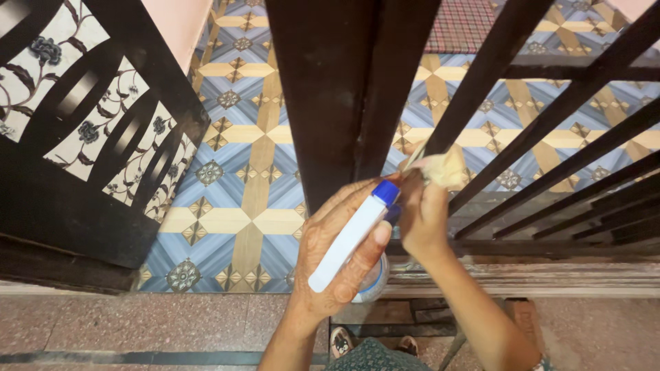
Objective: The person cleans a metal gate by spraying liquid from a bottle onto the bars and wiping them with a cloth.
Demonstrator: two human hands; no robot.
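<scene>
Two hands: worked at a dark metal gate [344, 89].
Left hand [337, 254]: clenched around a white spray bottle [354, 237], blue nozzle toward 1 o'clock.
Right hand [423, 216]: pinched a yellowish cloth [443, 168] against a bar, at 12 o'clock.

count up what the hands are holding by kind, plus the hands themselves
spray bottle, white with a blue nozzle: 1
cloth, pale yellow, bunched against a dark gate bar: 1
hands: 2, the left hand around the bottle, the right hand gripping the cloth
total: 4
</scene>
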